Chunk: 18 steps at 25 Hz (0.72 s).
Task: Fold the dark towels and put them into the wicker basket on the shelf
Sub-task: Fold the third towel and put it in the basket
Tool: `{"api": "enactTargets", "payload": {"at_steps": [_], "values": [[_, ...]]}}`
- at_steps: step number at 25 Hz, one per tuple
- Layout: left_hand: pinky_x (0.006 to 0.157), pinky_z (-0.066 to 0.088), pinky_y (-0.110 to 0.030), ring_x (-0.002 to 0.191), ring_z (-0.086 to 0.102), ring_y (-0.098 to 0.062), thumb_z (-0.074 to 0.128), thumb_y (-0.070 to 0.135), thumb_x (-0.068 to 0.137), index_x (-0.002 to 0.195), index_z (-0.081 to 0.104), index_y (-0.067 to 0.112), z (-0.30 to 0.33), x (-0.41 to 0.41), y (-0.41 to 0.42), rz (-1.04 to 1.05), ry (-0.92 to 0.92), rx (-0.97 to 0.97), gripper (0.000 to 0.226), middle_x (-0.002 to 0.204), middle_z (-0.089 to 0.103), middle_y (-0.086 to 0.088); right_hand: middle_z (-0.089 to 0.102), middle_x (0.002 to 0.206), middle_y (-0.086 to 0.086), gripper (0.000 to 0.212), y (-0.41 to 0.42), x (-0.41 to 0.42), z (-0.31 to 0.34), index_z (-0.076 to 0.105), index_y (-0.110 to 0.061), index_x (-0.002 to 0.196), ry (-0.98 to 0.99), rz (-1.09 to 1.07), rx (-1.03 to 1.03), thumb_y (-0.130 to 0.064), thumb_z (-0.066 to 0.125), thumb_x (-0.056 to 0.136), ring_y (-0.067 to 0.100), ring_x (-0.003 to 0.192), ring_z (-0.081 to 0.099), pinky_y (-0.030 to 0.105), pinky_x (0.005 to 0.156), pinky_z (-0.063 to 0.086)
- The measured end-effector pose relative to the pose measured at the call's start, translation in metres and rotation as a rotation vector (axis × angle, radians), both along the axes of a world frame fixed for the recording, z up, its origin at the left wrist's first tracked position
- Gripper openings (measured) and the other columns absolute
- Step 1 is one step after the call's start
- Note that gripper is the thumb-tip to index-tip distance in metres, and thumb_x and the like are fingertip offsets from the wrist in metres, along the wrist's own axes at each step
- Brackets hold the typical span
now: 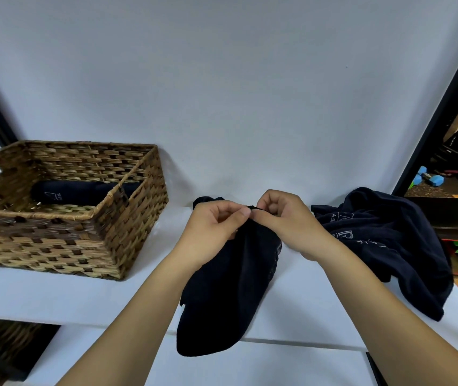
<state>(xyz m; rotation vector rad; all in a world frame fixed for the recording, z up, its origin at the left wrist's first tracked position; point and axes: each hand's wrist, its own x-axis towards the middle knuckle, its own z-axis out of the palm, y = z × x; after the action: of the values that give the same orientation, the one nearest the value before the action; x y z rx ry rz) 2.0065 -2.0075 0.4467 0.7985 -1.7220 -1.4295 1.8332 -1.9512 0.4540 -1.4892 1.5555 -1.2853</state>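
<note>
Head view showed both hands meeting above a white shelf (55,296). Left hand (214,227) and right hand (283,218) each pinched the top edge of a dark towel (228,296), which hung down over the shelf's front. Another towel (389,246) lay crumpled at right. Left, a wicker basket (63,238) held a rolled towel (83,192).

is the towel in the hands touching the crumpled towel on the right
Apart. The head view shows a strip of white shelf between the held towel, pinched by the left hand and right hand, and the crumpled towel.
</note>
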Motion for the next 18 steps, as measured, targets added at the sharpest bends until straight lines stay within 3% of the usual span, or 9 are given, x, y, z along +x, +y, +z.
{"api": "enactTargets", "payload": {"at_steps": [3,7,9,12,15,18], "values": [[0.085,0.058,-0.042,0.087,0.073,-0.021,0.073,0.010,0.091,0.087,0.078,0.023,0.006,0.005,-0.001,-0.030,-0.038,-0.049,0.014,0.088,0.077,-0.005,0.056,0.063,-0.001,0.022,-0.002,0.000,0.001,0.058,-0.015,0.076,0.018,0.010,-0.026,-0.023,0.072,0.090,0.011,0.057,0.045,0.024,0.053,0.036],[0.092,0.054,-0.053,0.085,0.067,-0.023,0.065,0.006,0.095,0.087,0.072,0.017,0.039,0.023,-0.023,0.001,-0.140,-0.130,0.016,0.090,0.075,-0.013,0.058,0.064,-0.004,0.029,-0.003,-0.017,0.004,0.055,-0.019,0.074,0.265,0.137,0.055,-0.033,0.073,0.090,0.009,0.057,0.050,0.024,0.055,0.040],[0.090,0.055,-0.046,0.082,0.065,-0.018,0.067,0.011,0.096,0.087,0.070,0.018,0.071,0.036,-0.039,0.054,-0.229,-0.251,0.012,0.086,0.074,0.000,0.052,0.062,-0.013,0.033,-0.009,-0.030,0.013,0.054,-0.022,0.069,0.412,0.156,0.090,-0.040,0.075,0.086,0.007,0.058,0.048,0.027,0.059,0.039],[0.086,0.057,-0.036,0.077,0.066,-0.010,0.068,0.019,0.095,0.088,0.071,0.023,0.124,0.053,-0.057,0.191,-0.318,-0.378,0.008,0.078,0.070,0.015,0.060,0.069,-0.010,0.036,-0.023,-0.043,0.033,0.062,-0.020,0.076,0.475,0.144,0.100,-0.053,0.076,0.076,0.010,0.065,0.057,0.034,0.066,0.046],[0.088,0.059,-0.044,0.087,0.068,-0.019,0.066,0.015,0.096,0.092,0.071,0.018,0.163,0.069,-0.078,0.320,-0.311,-0.450,0.007,0.094,0.074,-0.003,0.071,0.083,-0.001,0.042,-0.035,-0.055,0.050,0.069,-0.021,0.087,0.470,0.129,0.148,-0.059,0.074,0.071,0.020,0.083,0.067,0.041,0.081,0.053],[0.087,0.058,-0.045,0.086,0.064,-0.021,0.062,0.010,0.098,0.091,0.067,0.015,0.192,0.090,-0.099,0.436,-0.243,-0.449,0.010,0.096,0.071,-0.009,0.070,0.083,-0.003,0.036,-0.043,-0.072,0.058,0.068,-0.023,0.086,0.758,0.040,0.207,-0.059,0.069,0.079,0.021,0.091,0.061,0.034,0.094,0.041]]}}
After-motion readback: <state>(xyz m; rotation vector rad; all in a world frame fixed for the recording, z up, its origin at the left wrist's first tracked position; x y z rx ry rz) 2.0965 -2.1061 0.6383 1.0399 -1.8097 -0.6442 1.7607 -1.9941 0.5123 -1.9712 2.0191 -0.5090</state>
